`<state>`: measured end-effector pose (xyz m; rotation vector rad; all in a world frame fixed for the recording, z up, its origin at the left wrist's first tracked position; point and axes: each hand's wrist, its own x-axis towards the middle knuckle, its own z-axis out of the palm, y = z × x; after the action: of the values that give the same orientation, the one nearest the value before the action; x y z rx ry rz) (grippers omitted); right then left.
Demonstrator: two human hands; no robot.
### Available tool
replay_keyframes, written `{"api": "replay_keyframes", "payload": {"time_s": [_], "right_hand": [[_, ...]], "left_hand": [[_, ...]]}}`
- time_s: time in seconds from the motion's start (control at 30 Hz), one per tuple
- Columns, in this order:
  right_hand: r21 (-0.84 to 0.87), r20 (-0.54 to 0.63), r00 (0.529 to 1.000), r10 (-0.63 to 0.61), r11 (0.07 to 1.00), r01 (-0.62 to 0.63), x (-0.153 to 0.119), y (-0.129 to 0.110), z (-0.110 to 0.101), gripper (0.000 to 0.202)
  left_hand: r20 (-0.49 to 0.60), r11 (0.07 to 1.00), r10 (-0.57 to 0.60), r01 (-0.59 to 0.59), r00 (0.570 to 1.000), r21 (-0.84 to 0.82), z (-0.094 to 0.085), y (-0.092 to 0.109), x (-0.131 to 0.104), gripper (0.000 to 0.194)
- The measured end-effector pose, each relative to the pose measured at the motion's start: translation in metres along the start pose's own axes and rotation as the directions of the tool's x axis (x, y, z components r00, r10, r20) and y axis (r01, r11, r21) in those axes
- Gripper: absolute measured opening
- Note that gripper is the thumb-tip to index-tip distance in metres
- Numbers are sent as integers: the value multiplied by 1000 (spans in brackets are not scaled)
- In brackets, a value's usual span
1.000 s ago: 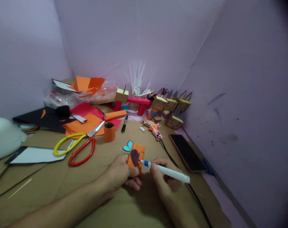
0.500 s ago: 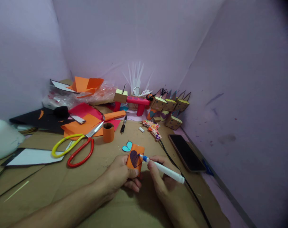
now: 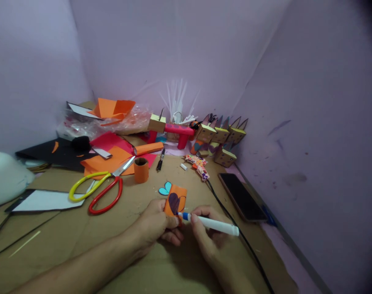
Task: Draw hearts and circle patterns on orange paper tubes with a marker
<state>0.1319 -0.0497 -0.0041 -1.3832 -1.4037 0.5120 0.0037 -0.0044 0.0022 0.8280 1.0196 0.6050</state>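
Two bare hands are shown over a cardboard-covered tabletop (image 3: 161, 273). By the left hand (image 3: 163, 222), an orange piece (image 3: 181, 190) is gripped at its lower end, the thumb being laid across the front and the other fingers curled beneath. A filled purple heart (image 3: 173, 201) is borne on its face, and a thin dark outline is seen to the right. By the right hand (image 3: 209, 232), a white marker (image 3: 219, 226) with a blue collar is held in a writing grip, the fingers being closed round the barrel. Its tip is directed at the lower part of the orange piece, next to the left thumb; whether contact is made cannot be told.

Just beyond the orange piece, a blue two-lobed cutout (image 3: 165, 188) is placed by the upper left corner. Farther to the left, an upright orange tube (image 3: 141, 173) is flanked by opened scissors (image 3: 115, 174) with yellow and red handles. Beyond, a black pen (image 3: 161, 160) and a small white cap (image 3: 183, 166) are laid out. To the right, a floral-patterned device (image 3: 201, 167) is joined to a black cable (image 3: 217, 198), and a dark phone (image 3: 241, 198) is laid near the wall. At the back, box-shaped heads (image 3: 225, 156) with pointed ears are grouped beside a pink piece (image 3: 182, 139).
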Motion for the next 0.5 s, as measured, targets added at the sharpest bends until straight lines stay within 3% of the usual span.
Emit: {"api": "replay_keyframes", "payload": {"time_s": [0.1,0.3,0.5], "right_hand": [[5,-26,1000,-10,1000,11,1,5,0,22],[-16,-185,980,-72,997,70,6,12,-1,17],[25,-157,982,-108,993,113,6,10,3,14]], "left_hand": [[0,1000,2,-2,1000,5,0,0,0,20],[33,1000,11,-11,999,13,-3,-3,1,26],[56,999,10,-11,998,30,-4,-3,2,26]]}}
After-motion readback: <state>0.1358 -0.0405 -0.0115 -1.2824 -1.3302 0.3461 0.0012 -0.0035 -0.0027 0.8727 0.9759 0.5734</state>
